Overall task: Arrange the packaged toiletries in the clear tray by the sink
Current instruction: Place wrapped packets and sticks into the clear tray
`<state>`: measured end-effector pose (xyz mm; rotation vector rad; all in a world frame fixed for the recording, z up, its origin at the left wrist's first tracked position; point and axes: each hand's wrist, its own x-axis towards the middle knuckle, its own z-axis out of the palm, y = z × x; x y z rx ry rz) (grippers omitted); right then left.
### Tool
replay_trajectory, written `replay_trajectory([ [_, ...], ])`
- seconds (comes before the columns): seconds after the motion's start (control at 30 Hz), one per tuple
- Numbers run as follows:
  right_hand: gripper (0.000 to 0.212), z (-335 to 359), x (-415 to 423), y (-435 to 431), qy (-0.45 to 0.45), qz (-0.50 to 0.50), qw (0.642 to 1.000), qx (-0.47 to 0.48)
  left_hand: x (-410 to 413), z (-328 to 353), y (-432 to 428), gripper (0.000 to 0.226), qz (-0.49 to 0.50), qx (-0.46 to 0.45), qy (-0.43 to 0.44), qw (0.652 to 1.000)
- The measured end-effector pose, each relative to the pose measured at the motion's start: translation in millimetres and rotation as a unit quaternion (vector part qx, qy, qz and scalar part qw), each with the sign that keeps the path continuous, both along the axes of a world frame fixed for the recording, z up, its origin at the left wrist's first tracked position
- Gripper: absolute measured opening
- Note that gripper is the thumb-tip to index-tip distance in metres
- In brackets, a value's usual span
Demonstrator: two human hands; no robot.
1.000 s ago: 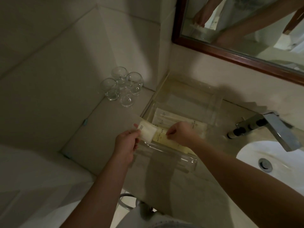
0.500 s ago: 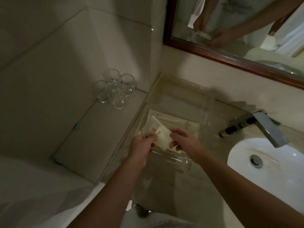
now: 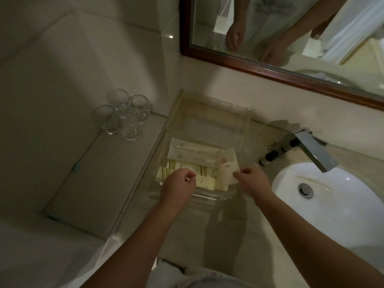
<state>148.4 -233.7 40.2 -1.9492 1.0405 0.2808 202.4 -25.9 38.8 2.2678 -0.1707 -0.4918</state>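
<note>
Sachet (image 3: pixel 228 171) now pinched by right hand (image 3: pixel 251 181) alone over clear tray (image 3: pixel 245 114). Meanwhile left hand (image 3: pixel 178 187) released it, fingers loosely curled.

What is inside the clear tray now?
Visible: long white packets at the back, yellow packets in front, and a small white packet pinched by the right hand. The left hand covers part of the yellow packets.

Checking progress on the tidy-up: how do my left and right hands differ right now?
The left hand holds nothing, fingers loosely curled, while the right hand pinches a white packet. The left hovers over the yellow packets; the right is at the right end of the tray. Both are over the tray's near part.
</note>
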Motion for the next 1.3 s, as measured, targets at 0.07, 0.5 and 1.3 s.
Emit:
replay_trajectory([
  [0.07, 0.012, 0, 1, 5, -0.007, -0.011, 1.0, 0.006, -3, 1, 0, 0.019, -0.046, 0.025, -0.028, 0.998],
  [0.5, 0.028, 1, 17, 6, 0.101, 0.118, 0.988, -0.007, -7, -6, -5, 0.026, -0.142, 0.077, -0.089, 0.983],
  [1.3, 0.047, -12, 23, -2, 0.104, 0.148, 0.956, -0.229, 6, -14, -54, 0.048, -0.303, 0.097, -0.05, 0.947],
])
